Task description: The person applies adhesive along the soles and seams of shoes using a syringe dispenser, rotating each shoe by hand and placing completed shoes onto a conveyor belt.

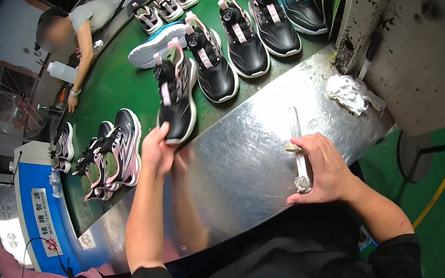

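Note:
My left hand (pixel 158 151) grips the toe of a black sneaker (pixel 178 102) with a white sole and a pink strap, tilted at the belt's near edge. Just right of it, several similar black sneakers (pixel 215 76) stand in a row, toes toward me. Over the metal table, my right hand (pixel 322 170) curls round a pale metal bar (pixel 295 127) with two lumpy fittings, thumb at the lower one and fingers at the upper. Whether the bar is fixed to the table, I cannot tell.
The green conveyor belt (pixel 111 95) runs behind the metal table (pixel 239 171). More sneakers (pixel 124 146) stand at left, beside a blue machine panel (pixel 37 209). A crumpled white cloth (pixel 348 93) lies by the machine wall at right. A co-worker's arm (pixel 83 62) reaches over the belt's far side.

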A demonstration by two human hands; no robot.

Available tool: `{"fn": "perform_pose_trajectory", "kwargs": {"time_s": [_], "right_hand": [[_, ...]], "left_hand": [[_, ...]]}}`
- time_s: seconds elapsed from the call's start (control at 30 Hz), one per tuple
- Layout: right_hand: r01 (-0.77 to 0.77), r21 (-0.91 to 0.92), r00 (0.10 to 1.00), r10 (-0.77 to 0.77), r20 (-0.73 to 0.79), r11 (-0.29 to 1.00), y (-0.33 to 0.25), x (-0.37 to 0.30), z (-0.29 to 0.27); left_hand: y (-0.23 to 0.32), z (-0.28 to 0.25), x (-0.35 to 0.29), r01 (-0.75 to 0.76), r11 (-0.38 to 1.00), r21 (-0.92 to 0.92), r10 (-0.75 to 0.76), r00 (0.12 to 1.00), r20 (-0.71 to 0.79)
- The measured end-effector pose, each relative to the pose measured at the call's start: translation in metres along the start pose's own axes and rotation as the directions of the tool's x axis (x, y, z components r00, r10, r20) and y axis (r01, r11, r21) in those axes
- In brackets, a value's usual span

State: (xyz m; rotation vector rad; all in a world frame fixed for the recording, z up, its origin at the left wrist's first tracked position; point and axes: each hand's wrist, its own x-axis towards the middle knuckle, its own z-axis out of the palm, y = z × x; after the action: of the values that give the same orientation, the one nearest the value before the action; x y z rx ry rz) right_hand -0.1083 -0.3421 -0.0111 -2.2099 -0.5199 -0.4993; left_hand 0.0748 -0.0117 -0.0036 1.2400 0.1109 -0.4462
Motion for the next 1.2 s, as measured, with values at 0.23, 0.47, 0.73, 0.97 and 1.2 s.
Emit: {"fn": "perform_pose_trajectory", "kwargs": {"time_s": [0.23, 0.47, 0.73, 0.97, 1.2], "right_hand": [[-0.034, 0.0, 0.997, 0.034, 0.063, 0.999, 0.001, 0.003, 0.003], [-0.037, -0.058, 0.997, 0.041, 0.06, 0.998, 0.008, -0.005, 0.003], [0.002, -0.063, 0.998, 0.002, 0.064, 0.998, 0.003, -0.001, 0.008], [0.004, -0.117, 0.998, 0.004, 0.066, 0.993, 0.002, -0.004, 0.009], [-0.068, -0.087, 0.993, 0.076, 0.085, 0.994, 0.001, -0.014, 0.002]], "left_hand": [[0.01, 0.003, 0.025, 0.228, 0.828, 0.513, -0.138, 0.968, -0.208], [-0.008, -0.054, -0.074, -0.174, 0.925, 0.337, 0.295, 0.888, -0.353], [-0.008, -0.127, -0.051, -0.382, 0.685, 0.62, 0.674, 0.654, -0.343], [0.04, -0.094, -0.059, -0.228, 0.748, 0.624, 0.506, 0.804, -0.313], [-0.024, -0.031, -0.174, -0.536, 0.752, 0.384, 0.61, 0.787, -0.096]]}}
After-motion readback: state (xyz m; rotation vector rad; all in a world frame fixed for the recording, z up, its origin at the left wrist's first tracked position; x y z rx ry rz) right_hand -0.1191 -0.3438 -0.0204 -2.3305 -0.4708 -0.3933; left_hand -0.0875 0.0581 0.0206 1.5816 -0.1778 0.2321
